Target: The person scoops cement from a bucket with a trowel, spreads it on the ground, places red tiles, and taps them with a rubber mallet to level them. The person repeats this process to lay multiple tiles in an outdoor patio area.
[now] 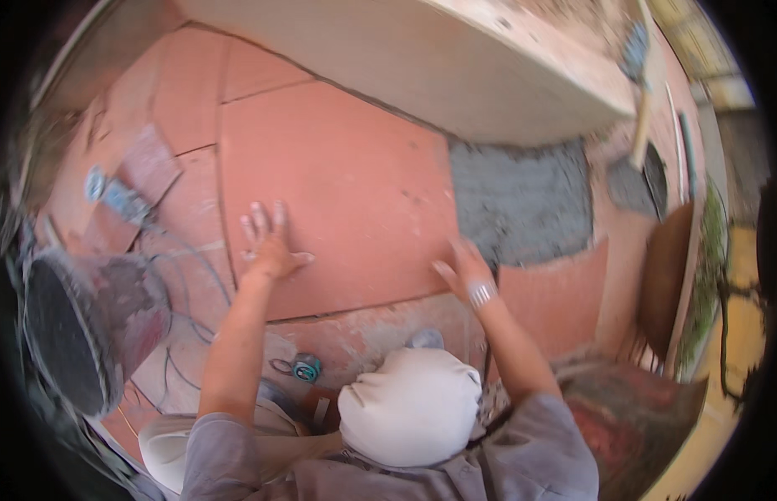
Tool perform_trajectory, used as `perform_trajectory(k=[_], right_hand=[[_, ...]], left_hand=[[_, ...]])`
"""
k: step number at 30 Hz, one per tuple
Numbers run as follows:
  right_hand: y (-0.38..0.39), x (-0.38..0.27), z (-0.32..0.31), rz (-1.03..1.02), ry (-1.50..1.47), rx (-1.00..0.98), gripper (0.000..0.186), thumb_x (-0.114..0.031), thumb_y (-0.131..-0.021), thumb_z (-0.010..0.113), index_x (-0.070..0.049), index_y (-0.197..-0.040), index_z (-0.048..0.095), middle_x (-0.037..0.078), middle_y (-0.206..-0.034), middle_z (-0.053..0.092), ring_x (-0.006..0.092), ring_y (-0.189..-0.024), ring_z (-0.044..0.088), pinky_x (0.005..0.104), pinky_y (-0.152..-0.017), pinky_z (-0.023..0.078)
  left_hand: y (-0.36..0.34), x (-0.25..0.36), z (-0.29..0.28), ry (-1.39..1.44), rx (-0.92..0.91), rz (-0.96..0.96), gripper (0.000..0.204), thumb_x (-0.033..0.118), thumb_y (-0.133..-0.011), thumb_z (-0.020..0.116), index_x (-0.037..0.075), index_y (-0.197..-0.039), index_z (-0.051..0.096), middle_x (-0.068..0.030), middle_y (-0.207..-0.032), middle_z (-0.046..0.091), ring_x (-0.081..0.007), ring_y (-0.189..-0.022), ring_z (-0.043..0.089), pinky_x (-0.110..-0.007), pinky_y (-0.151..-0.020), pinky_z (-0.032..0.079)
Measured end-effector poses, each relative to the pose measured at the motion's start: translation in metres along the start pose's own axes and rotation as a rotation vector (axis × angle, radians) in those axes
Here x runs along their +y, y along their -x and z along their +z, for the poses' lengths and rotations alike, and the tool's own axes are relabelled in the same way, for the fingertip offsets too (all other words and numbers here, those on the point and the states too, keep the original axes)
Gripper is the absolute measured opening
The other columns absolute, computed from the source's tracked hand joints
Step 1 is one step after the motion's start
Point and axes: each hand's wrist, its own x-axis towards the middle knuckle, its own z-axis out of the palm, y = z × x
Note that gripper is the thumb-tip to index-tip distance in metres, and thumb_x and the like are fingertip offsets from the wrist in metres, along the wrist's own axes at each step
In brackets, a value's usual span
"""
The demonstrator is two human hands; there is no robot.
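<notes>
A large flat red stone slab (pixel 338 184) lies in front of me among other reddish slabs. My left hand (pixel 271 249) is on its left part, open, with fingers spread and nothing in it. Near the slab's right edge is my right hand (pixel 465 269), also open, its thumb apart from the fingers; a silvery band circles that wrist. Whether either palm presses on the stone is hard to tell. Grey wet mortar (pixel 522 200) fills a patch right of the slab, bordered on its near side by another red slab (pixel 555 288).
A low plastered wall (pixel 405 67) bounds the far side. At left are a dark bucket (pixel 134 309), a corded power tool (pixel 121 200) and its cable. A round tape measure (pixel 306 367) lies near my pale-clothed knee (pixel 409 409). A wooden-handled tool (pixel 641 134) stands by a dark pan (pixel 635 185).
</notes>
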Motion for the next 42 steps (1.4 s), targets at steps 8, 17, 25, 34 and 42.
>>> perform_trajectory(k=[8,17,25,34,42], right_hand=[[0.223,0.032,0.034,0.455,0.02,-1.033,0.04,-0.034,-0.095,0.056,-0.001,-0.116,0.062,0.019,-0.09,0.068,0.0349,-0.077,0.067,0.0454,-0.07,0.054],[0.196,0.001,0.023,0.62,-0.259,-0.596,0.036,-0.034,-0.096,0.056,-0.002,-0.111,0.061,0.015,-0.084,0.066,0.0289,-0.072,0.064,0.0409,-0.065,0.053],[0.163,-0.029,-0.019,0.597,-0.486,-0.283,0.032,-0.033,-0.097,0.056,-0.003,-0.107,0.06,0.011,-0.079,0.063,0.0235,-0.067,0.062,0.0368,-0.06,0.051],[0.102,-0.079,-0.059,0.257,-0.7,-0.06,0.03,-0.033,-0.098,0.057,-0.004,-0.102,0.06,0.007,-0.074,0.061,0.0174,-0.062,0.06,0.0322,-0.055,0.05],[-0.055,-0.132,-0.02,0.021,-0.335,-0.027,0.031,-0.03,-0.1,0.052,0.0,-0.108,0.055,0.007,-0.07,0.057,0.0155,-0.06,0.055,0.0297,-0.056,0.044]], left_hand=[[0.006,0.024,-0.007,0.012,0.018,0.035,0.125,0.056,-0.072,0.08,0.017,-0.16,0.001,-0.0145,-0.165,-0.012,-0.0386,-0.152,-0.01,-0.07,-0.113,0.018],[0.018,0.061,-0.002,0.047,-0.088,0.145,0.118,0.054,-0.076,0.077,0.018,-0.16,0.002,-0.015,-0.165,-0.012,-0.0393,-0.152,-0.008,-0.071,-0.113,0.016],[-0.002,0.033,-0.028,0.096,-0.046,0.113,0.12,0.051,-0.075,0.08,0.022,-0.16,0.001,-0.0154,-0.165,-0.013,-0.0415,-0.151,-0.009,-0.072,-0.112,0.017],[-0.01,0.016,-0.041,0.134,-0.091,0.134,0.123,0.046,-0.072,0.084,0.027,-0.16,0.0,-0.0131,-0.164,-0.016,-0.0414,-0.15,-0.012,-0.073,-0.111,0.019],[-0.013,0.008,-0.041,0.167,-0.106,0.15,0.123,0.039,-0.072,0.086,0.027,-0.16,0.001,-0.0119,-0.165,-0.017,-0.0411,-0.15,-0.013,-0.073,-0.111,0.019]])
